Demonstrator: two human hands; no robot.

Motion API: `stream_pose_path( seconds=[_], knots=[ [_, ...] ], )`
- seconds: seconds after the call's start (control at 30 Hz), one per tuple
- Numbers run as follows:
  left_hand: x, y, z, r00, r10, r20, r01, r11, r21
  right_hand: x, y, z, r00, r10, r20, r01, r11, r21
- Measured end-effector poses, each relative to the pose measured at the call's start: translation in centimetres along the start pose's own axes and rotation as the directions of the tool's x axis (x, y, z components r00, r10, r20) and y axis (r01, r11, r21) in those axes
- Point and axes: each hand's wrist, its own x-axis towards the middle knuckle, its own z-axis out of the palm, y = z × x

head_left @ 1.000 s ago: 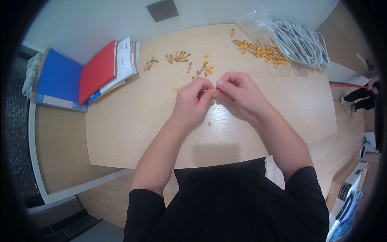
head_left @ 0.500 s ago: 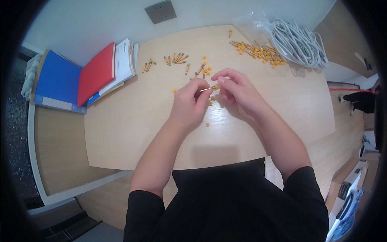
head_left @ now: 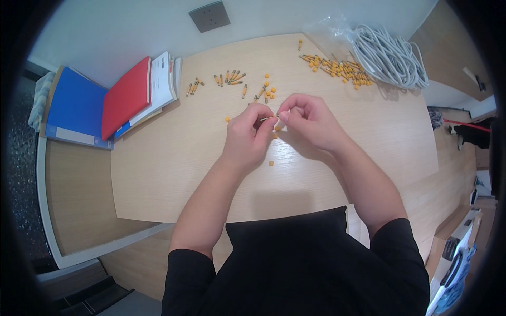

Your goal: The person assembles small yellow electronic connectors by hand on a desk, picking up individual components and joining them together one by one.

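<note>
My left hand [head_left: 246, 131] pinches a slim metal-and-yellow piece [head_left: 268, 118] between thumb and fingers, over the middle of the table. At its right end, the thumb and forefinger of my right hand [head_left: 312, 122] are closed. The fingertips hide that end, so I cannot see its yellow cap. Just under the hands lie small yellow caps [head_left: 278, 128], and a lone one [head_left: 271, 164] is nearer to me. Another yellow cap [head_left: 227, 119] sits left of my left hand. Beyond the hands, several loose caps [head_left: 272, 90] lie among slim yellow pieces with dark ends [head_left: 262, 91].
More slim yellow pieces [head_left: 233, 76] lie in small groups at the far left. A large pile of them [head_left: 345, 71] spreads at the far right, beside a coiled grey cable [head_left: 390, 58] and clear plastic. Red [head_left: 126, 95] and blue [head_left: 76, 105] folders stand on the left.
My right thumb and forefinger have closed on the right end of the slim piece, covering the yellow cap that showed there. My left hand has stayed in place.
</note>
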Motion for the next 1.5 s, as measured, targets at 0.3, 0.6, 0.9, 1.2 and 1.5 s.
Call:
stream_pose_path(
  seconds=[0.3, 0.6, 0.9, 1.2, 1.5],
  knots=[
    [-0.2, 0.4, -0.2, 0.997, 0.042, 0.058, -0.047, 0.995, 0.093, -0.2, 0.2, 0.8, 0.989, 0.147, -0.037, -0.138, 0.975, 0.175],
    [-0.1, 0.3, -0.4, 0.998, 0.063, 0.004, -0.063, 0.989, 0.133, -0.4, -0.5, 0.1, 0.980, 0.003, -0.199, 0.061, 0.947, 0.314],
    [0.1, -0.2, 0.0, 0.995, 0.070, -0.064, -0.066, 0.996, 0.064, -0.7, -0.4, 0.1, 0.985, -0.152, -0.077, 0.147, 0.987, -0.066],
    [-0.1, -0.4, 0.0, 0.996, 0.072, -0.056, -0.070, 0.997, 0.029, -0.7, -0.3, 0.5, 0.991, -0.080, -0.104, 0.079, 0.997, -0.013],
    [-0.3, 0.1, -0.3, 0.998, 0.070, 0.005, -0.070, 0.992, 0.102, -0.6, 0.2, 0.7, 0.987, -0.127, -0.096, 0.117, 0.988, -0.102]
  ],
)
